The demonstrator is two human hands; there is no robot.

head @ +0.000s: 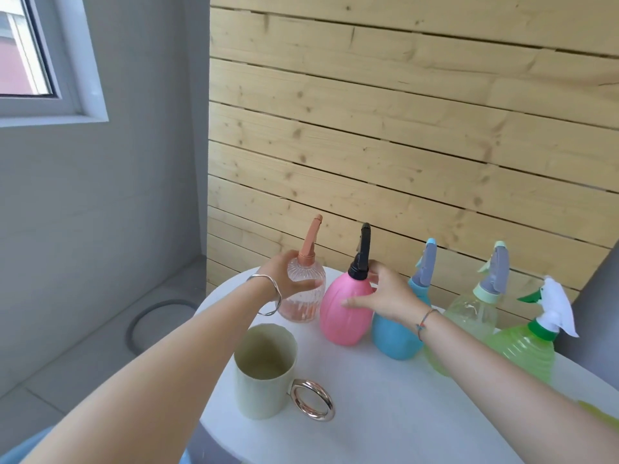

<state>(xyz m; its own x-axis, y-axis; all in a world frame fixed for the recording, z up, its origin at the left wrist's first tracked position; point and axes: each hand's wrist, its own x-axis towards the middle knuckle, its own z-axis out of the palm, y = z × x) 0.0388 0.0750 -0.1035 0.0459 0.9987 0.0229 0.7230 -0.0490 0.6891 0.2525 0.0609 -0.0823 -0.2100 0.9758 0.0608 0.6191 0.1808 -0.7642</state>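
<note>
Pink plastic, smooth and rounded, may slip. The right hand (385, 296) curls over the shoulder of the pink bottle (345, 321), thumb on the body and fingers by the black collar. It should close under that collar before lifting. The left hand (288, 276) wraps the clear ribbed bottle (301, 308) just to the left. Both bottles stand at the far left of the white desk (385, 416), beyond the mug (264, 380). Lift straight up, clear of the blue bottle (392, 339) just beside on the right. The neck partly hides the right fingers, and the clear bottle's fill level is hard to read.
</note>
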